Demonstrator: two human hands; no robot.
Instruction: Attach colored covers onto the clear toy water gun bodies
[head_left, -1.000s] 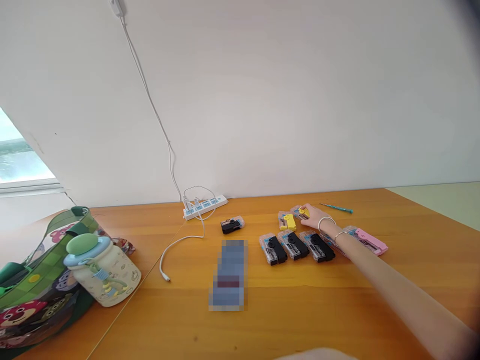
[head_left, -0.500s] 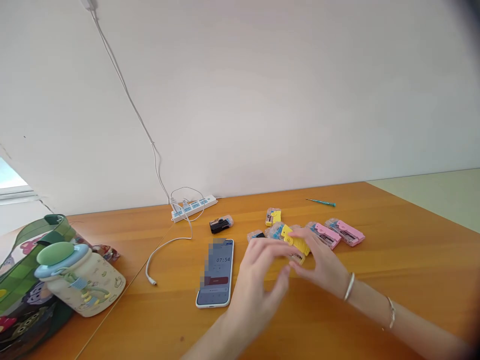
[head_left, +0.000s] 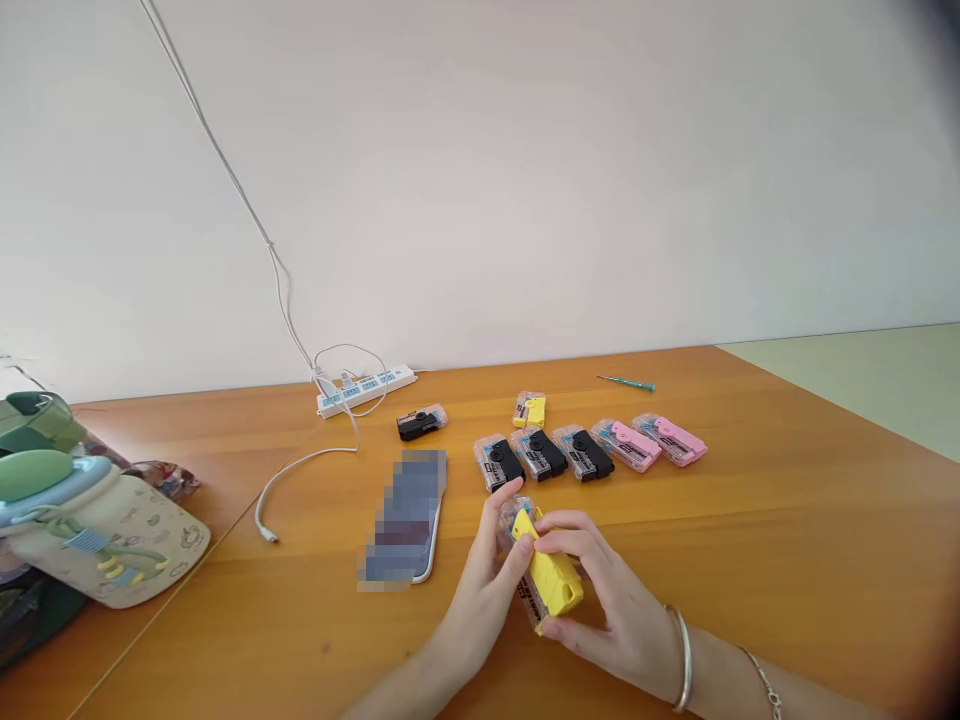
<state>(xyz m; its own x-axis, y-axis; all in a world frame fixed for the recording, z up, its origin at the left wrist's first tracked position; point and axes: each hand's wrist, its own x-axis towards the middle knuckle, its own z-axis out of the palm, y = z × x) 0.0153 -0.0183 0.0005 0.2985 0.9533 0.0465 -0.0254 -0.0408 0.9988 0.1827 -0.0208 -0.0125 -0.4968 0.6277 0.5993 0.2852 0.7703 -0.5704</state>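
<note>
Both my hands hold a small yellow toy camera point(head_left: 550, 580) in a clear case, low over the wooden table point(head_left: 787, 520). My right hand point(head_left: 604, 605) wraps round its right side and underside. My left hand point(head_left: 487, 580) pinches its upper left end with thumb and fingertips. Beyond them lies a row of three black cameras point(head_left: 541, 455) and two pink cameras point(head_left: 651, 443). Another yellow camera point(head_left: 529, 410) sits behind the row, and a lone black camera point(head_left: 420, 423) lies to its left.
A phone point(head_left: 405, 515) lies left of my hands. A white power strip point(head_left: 365, 389) with cables sits by the wall, a loose white cable point(head_left: 296, 470) trailing from it. A teal screwdriver point(head_left: 626, 382) lies at the back. A cream bottle point(head_left: 97, 530) rests on a bag at the left.
My right hand picked the yellow camera from the back of the table and brought it toward me. My left hand came in and took hold of it too. The view shifted right.
</note>
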